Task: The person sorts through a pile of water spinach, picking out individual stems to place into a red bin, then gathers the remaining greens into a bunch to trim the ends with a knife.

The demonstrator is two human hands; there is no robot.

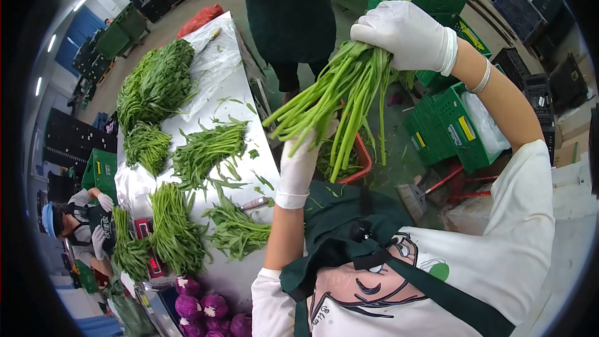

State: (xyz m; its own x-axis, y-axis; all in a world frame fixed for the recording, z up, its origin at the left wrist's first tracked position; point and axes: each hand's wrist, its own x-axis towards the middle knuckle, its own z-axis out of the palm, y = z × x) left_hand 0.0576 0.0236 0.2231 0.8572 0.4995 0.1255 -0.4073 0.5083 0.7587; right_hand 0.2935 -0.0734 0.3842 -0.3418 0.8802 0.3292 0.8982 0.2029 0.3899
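Note:
In its white glove, my right hand is closed around the leafy end of a bunch of long-stemmed greens, which look like water spinach. The stems fan down and to the left. My left hand, also gloved, is at the lower stem ends; its fingers are mostly hidden behind them, so whether it grips them does not show. On the metal table to the left lie a large leafy heap, smaller bunches and a loose pile of greens.
Below the held bunch stands a red bin with trimmings. Purple cabbages sit at the table's near end, by a scale. Green crates and a broom are at right. One person stands ahead, another far left.

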